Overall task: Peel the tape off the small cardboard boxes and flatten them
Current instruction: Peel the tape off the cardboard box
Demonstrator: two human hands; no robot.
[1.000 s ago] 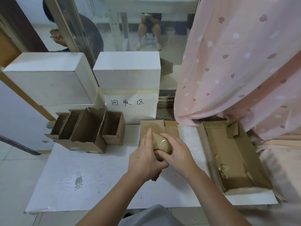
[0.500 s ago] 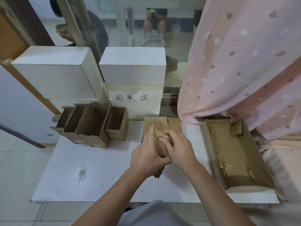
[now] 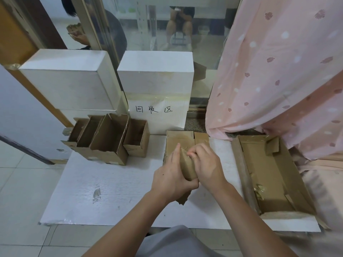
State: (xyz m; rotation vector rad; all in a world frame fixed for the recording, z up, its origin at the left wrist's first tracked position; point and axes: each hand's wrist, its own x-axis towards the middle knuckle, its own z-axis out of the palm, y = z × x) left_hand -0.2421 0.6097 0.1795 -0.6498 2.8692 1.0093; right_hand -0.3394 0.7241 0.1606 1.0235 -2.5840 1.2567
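A small brown cardboard box (image 3: 187,166), wrapped in glossy tape, is held above the white board (image 3: 115,191) near its middle. My left hand (image 3: 172,175) grips it from the left and below. My right hand (image 3: 206,164) is on its right side, with fingertips pinched at the box's top edge, where the tape is. A flattened piece of cardboard (image 3: 179,140) lies on the board just behind the hands. Most of the held box is hidden by my fingers.
Several open small boxes (image 3: 109,140) stand in a row at the back left. A large shallow cardboard tray (image 3: 272,175) with tape scraps lies at the right. Two white blocks (image 3: 156,75) stand behind, and a pink curtain (image 3: 278,71) hangs at the right.
The box has been turned more upright between my hands. My right fingers have shifted up to its top edge. The camera has come slightly closer.
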